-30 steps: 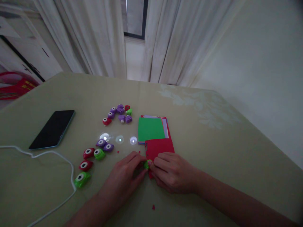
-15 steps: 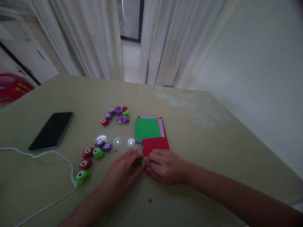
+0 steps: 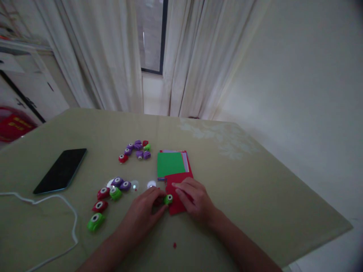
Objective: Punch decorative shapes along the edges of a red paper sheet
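A left hand [image 3: 144,207] grips a small green punch [image 3: 169,199] between thumb and fingers at the left edge of a red sheet [image 3: 174,208], the punch's round white top turned up; across from it, a right hand [image 3: 198,200] rests over the same sheet, thumb and forefinger parted with nothing seen between them, though whether its curled lower fingers touch the paper cannot be told; the red sheet overlaps the near edge of a green sheet [image 3: 171,164], which lies on other papers whose edges show at right; a small red scrap [image 3: 174,245] sits on the pale worktop [image 3: 241,181] nearer the wearer; left of the hands, a near group of punches in purple [image 3: 125,185], red [image 3: 100,206] and green [image 3: 95,222] trails toward the wearer, while a far cluster [image 3: 137,145], mostly purple, lies beyond it; farther left, a dark-screened device [image 3: 61,172] lies flat above a winding white cable [image 3: 58,196]; pale curtains [image 3: 107,56] hang behind, either side of a narrow window [image 3: 151,37].
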Motion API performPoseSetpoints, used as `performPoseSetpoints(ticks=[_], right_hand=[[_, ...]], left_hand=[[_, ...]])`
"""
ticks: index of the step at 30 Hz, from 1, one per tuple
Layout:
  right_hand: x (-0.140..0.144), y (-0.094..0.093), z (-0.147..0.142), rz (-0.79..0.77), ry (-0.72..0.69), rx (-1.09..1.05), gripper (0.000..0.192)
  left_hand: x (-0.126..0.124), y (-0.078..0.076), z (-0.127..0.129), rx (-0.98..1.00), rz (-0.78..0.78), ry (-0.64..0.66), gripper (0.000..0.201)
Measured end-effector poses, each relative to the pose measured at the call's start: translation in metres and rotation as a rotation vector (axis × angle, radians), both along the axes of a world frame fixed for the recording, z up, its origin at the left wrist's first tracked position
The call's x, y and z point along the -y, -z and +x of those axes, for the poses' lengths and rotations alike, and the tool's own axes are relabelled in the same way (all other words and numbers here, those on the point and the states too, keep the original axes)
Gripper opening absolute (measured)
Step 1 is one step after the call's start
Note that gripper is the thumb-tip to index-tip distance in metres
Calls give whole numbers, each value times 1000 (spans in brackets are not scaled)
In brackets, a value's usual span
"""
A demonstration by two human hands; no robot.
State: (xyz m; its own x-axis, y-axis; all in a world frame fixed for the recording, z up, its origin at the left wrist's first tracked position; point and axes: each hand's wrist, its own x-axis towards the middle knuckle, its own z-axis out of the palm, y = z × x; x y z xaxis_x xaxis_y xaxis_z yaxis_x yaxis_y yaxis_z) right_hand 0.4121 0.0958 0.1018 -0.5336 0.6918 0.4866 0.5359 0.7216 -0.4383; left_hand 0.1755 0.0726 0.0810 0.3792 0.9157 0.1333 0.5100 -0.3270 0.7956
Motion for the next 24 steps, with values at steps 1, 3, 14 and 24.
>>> performPoseSetpoints(ticks=[1,3,14,24], right_hand=[[1,1,3,-61,58,-71,28],[2,2,10,-163,74,-69,28],[-2,1,19,-388,-2,145,52],[-3,2,22,-422,3,149,51]], left_hand=[[0,0,0,-3,2,0,14],[1,-1,0,-13,6,1,14],[4,-2,-15,-345,282,-58,43],[-5,-12,-46,-789,434,-110,32]])
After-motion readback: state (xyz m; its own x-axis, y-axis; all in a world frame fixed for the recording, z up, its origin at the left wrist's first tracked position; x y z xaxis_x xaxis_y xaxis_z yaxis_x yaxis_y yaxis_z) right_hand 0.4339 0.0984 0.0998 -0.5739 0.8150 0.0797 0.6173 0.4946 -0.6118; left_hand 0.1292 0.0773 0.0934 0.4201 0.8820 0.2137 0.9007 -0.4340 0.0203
